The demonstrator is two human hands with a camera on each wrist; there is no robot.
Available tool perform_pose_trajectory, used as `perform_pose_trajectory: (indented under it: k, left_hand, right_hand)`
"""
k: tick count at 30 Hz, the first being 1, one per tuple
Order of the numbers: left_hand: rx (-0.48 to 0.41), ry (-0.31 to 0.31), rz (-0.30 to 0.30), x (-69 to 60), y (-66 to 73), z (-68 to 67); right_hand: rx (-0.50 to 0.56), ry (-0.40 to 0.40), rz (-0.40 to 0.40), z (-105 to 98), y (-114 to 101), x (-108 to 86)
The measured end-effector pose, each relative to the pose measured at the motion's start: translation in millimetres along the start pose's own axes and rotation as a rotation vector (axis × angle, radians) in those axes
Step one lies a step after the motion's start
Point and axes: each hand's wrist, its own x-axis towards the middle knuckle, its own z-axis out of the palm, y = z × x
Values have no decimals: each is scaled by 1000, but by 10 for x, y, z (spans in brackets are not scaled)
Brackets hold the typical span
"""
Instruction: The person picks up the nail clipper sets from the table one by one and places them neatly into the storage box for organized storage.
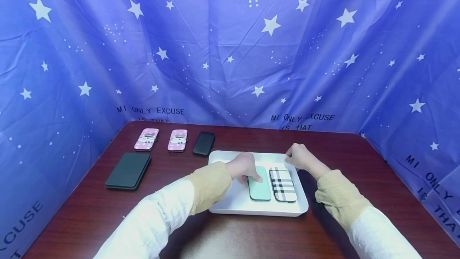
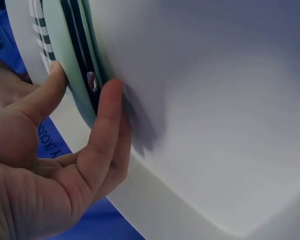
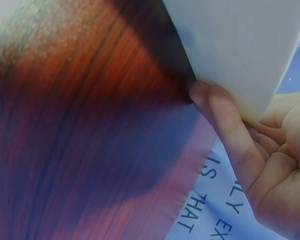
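My left hand (image 1: pixel 244 165) pinches a mint-green hard case (image 1: pixel 260 189) in the middle of a white tray (image 1: pixel 230 207), thumb on its top face. In the left wrist view, the fingers lie along the case's edge, beside a small metal clasp (image 2: pixel 92 81). To the right of this case, also in the tray, lies a black-and-white plaid case (image 1: pixel 283 185). My right hand (image 1: pixel 303 158) grips the tray's far right corner. In the right wrist view, the fingers (image 3: pixel 230 120) curl against the outside of the tray wall (image 3: pixel 235 55).
Two pink cartoon-print cases (image 1: pixel 146 139) and a small black case (image 1: pixel 203 144) lie along the back of the dark red wooden table (image 1: pixel 330 143). A larger dark green case (image 1: pixel 128 171) lies at the left. Blue star-print cloth (image 1: pixel 230 51) hangs around the table.
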Motion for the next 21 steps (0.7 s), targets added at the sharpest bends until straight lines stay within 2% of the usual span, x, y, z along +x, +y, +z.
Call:
perform_pose_trajectory:
  k: [4, 10, 16, 21]
  left_hand:
    - [88, 25, 15, 11, 17, 6]
    - [142, 48, 31, 17, 8, 25]
    - [159, 68, 65, -79, 1, 3]
    - [240, 84, 111, -141, -8, -22]
  right_hand:
    - [-2, 2, -2, 7, 11, 0]
    - [-1, -2, 3, 12, -11, -5]
    - [-3, 0, -1, 8, -22, -21]
    - [-10, 11, 1, 0, -22, -19]
